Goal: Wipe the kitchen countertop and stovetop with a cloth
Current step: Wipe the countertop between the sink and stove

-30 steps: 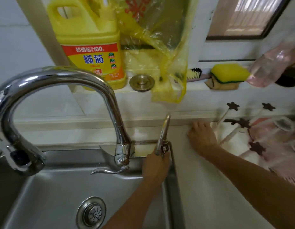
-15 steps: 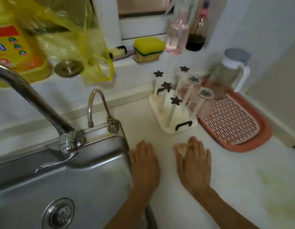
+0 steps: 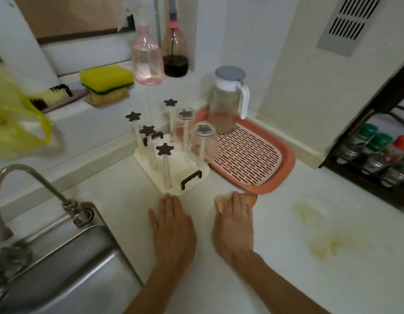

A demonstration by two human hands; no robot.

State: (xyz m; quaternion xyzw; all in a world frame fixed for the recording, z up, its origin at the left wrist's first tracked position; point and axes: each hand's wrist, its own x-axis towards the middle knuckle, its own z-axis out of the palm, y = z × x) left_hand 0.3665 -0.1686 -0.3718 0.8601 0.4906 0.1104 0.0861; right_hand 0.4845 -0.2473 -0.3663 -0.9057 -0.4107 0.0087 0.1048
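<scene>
A small orange-yellow cloth (image 3: 249, 198) lies on the white countertop (image 3: 287, 257), mostly hidden under my right hand (image 3: 233, 225), which presses it flat with straight fingers. My left hand (image 3: 173, 227) rests flat on the countertop beside it, fingertips just short of the cream cup rack (image 3: 173, 175). A yellowish smear (image 3: 321, 234) marks the countertop to the right of my right hand. The stovetop is not in view.
The cup rack holds two upturned glasses (image 3: 203, 143). Behind it a pink drain tray (image 3: 259, 164) carries a jug (image 3: 228, 98). The steel sink (image 3: 60, 268) and a small tap (image 3: 26, 177) are at left. Spice jars (image 3: 377, 155) stand at right; sponge (image 3: 105, 79) and bottles sit on the sill.
My left hand let go of the small tap and came down flat on the countertop. My right hand slid with the cloth from the back wall toward me. The view swung right.
</scene>
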